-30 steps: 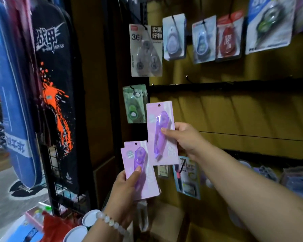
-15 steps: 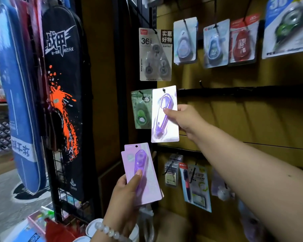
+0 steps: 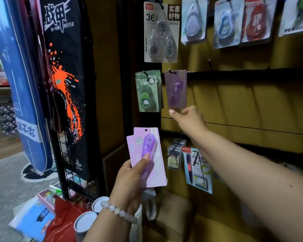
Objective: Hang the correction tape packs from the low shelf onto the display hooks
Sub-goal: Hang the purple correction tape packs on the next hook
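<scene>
Left hand (image 3: 129, 179): grips two purple correction tape packs (image 3: 147, 158).
Right hand (image 3: 189, 117): fingers loose, just below hung purple pack (image 3: 176, 89).
Hook (image 3: 171, 71): carries that pack.

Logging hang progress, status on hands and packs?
Right hand just under the hung purple pack, which is on its hook; contact unclear. Left hand grips two purple packs. Green pack close alongside; next hook free.

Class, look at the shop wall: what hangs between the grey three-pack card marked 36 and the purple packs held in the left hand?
In the head view, a green correction tape pack hangs between the 36 card and the purple packs held by the left hand.
</scene>
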The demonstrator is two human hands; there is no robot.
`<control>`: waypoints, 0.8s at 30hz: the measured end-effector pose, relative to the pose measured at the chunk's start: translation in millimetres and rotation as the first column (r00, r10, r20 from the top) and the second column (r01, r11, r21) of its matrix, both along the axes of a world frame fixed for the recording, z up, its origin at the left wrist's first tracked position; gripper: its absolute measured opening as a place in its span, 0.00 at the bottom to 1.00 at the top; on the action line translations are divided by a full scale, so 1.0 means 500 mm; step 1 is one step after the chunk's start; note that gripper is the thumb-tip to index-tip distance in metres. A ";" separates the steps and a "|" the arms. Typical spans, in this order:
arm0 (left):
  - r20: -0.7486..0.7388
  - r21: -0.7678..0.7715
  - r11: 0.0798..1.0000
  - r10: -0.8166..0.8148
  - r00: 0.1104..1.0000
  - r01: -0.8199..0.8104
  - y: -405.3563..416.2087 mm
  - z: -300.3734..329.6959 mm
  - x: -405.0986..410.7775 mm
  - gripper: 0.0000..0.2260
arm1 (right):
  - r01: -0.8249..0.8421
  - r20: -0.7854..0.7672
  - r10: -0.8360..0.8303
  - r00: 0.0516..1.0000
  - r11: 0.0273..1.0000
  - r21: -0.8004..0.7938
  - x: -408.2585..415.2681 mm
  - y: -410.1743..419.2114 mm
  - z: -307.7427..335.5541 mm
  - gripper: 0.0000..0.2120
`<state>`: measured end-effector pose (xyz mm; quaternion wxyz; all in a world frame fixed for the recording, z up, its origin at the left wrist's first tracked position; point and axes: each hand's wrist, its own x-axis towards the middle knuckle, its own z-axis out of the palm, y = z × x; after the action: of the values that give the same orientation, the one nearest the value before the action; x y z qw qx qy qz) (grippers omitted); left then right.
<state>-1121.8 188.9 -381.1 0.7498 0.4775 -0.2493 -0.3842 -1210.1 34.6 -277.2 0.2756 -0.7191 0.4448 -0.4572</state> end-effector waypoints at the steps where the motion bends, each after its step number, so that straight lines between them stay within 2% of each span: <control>1: -0.006 0.001 1.000 0.004 1.000 -0.004 0.000 -0.002 -0.001 0.20 | -0.120 -0.007 0.121 0.993 0.989 0.089 -0.002 0.022 -0.028 0.19; 4: -0.022 0.009 1.000 0.001 1.000 -0.001 -0.001 -0.009 -0.004 0.15 | -0.309 0.043 0.318 0.947 0.866 0.393 -0.013 0.074 -0.106 0.19; 6: -0.004 0.024 1.000 -0.008 1.000 0.008 -0.001 -0.014 -0.005 0.16 | -0.371 0.079 0.376 0.923 0.817 0.441 -0.019 0.099 -0.136 0.15; 10: 0.017 0.046 0.999 -0.015 1.000 0.014 -0.001 -0.020 -0.008 0.21 | -0.408 0.157 0.379 0.912 0.806 0.429 -0.019 0.107 -0.146 0.11; 13: -0.012 0.041 0.999 -0.021 1.000 0.022 0.001 -0.017 -0.008 0.20 | -0.395 0.213 0.334 0.918 0.810 0.433 -0.018 0.102 -0.144 0.05; 16: -0.005 0.038 0.999 -0.013 1.000 0.013 0.003 -0.014 -0.008 0.26 | -0.399 0.222 0.334 0.916 0.813 0.424 -0.017 0.101 -0.141 0.03; 20: -0.020 0.049 0.999 -0.002 1.000 0.003 0.004 -0.011 -0.009 0.18 | -0.408 0.309 0.296 0.904 0.814 0.413 -0.023 0.092 -0.127 0.07; 24: 0.028 0.132 0.990 0.049 0.998 -0.052 0.000 -0.015 0.000 0.13 | -0.363 0.392 0.262 0.882 0.908 0.210 -0.032 0.066 -0.059 0.07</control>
<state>-1121.7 189.1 -388.6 0.7227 0.5372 -0.2204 -0.3750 -1226.0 67.8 -306.9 0.5199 -0.6416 0.3243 -0.4613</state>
